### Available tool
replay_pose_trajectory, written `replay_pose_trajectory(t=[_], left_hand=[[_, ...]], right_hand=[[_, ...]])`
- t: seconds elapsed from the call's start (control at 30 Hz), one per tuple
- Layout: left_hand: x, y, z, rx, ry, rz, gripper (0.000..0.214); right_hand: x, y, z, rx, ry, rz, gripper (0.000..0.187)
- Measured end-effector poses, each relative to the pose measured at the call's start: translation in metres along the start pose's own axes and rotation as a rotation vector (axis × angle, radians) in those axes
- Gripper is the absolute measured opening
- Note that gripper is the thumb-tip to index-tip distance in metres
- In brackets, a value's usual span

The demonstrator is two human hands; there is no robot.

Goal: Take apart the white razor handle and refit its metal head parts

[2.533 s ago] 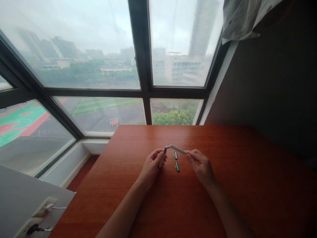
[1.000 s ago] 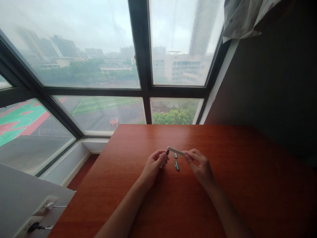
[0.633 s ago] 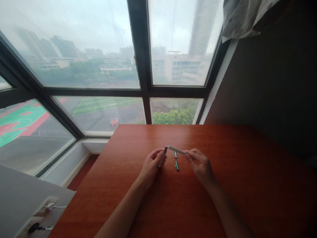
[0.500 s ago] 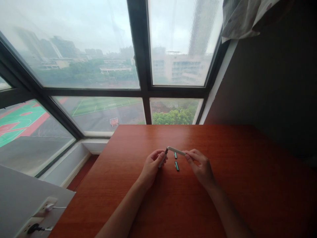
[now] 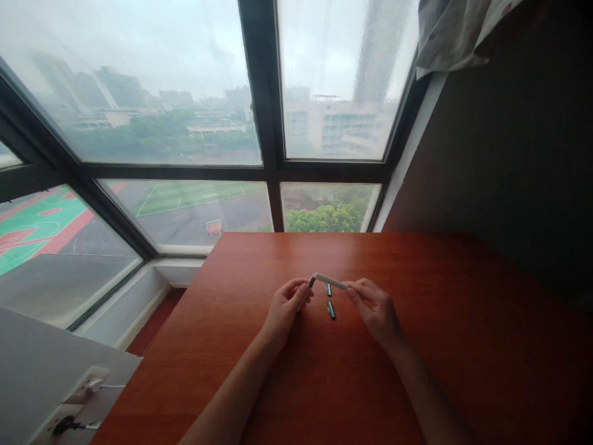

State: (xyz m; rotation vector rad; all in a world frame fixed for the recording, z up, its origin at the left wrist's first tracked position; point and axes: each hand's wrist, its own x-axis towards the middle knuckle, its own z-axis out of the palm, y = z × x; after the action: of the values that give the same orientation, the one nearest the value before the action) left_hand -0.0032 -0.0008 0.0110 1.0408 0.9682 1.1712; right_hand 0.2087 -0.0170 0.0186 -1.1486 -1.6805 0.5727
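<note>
My left hand point(image 5: 286, 304) is closed in a pinch on a slim piece point(image 5: 311, 283) with a dark upper end; the fingers cover much of it. Between the thumb and fingers of my right hand point(image 5: 375, 308) is the near end of a slim white handle point(image 5: 330, 282). The handle's far end meets the dark end of the left piece at an angle, above the table. Whether the two are joined I cannot tell. Below and behind the handle, two small black-and-green pieces that look like razor cartridges point(image 5: 330, 310) lie on the tabletop, apart from both hands.
The reddish-brown wooden table point(image 5: 222, 371) runs up to large framed windows point(image 5: 185, 213). At its left stands a low white wall with sockets and plugged-in cables point(image 5: 90, 388). A dark wall point(image 5: 486, 161) rises at the right, with a curtain point(image 5: 451, 37) hanging above.
My left hand's piece has turned slightly, so less of its lower part shows. Both hands keep almost the same place and grip, and the two small pieces on the table have not moved.
</note>
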Motion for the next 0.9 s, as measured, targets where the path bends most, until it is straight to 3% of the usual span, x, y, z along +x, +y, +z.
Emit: replay_pose_trajectory(t=[0.9], left_hand=[[-0.0005,0.0047,0.0007,0.049,0.042,0.020,0.037]], right_hand=[[0.0001,-0.0006,-0.0020,-0.024,0.008,-0.010,0.022]])
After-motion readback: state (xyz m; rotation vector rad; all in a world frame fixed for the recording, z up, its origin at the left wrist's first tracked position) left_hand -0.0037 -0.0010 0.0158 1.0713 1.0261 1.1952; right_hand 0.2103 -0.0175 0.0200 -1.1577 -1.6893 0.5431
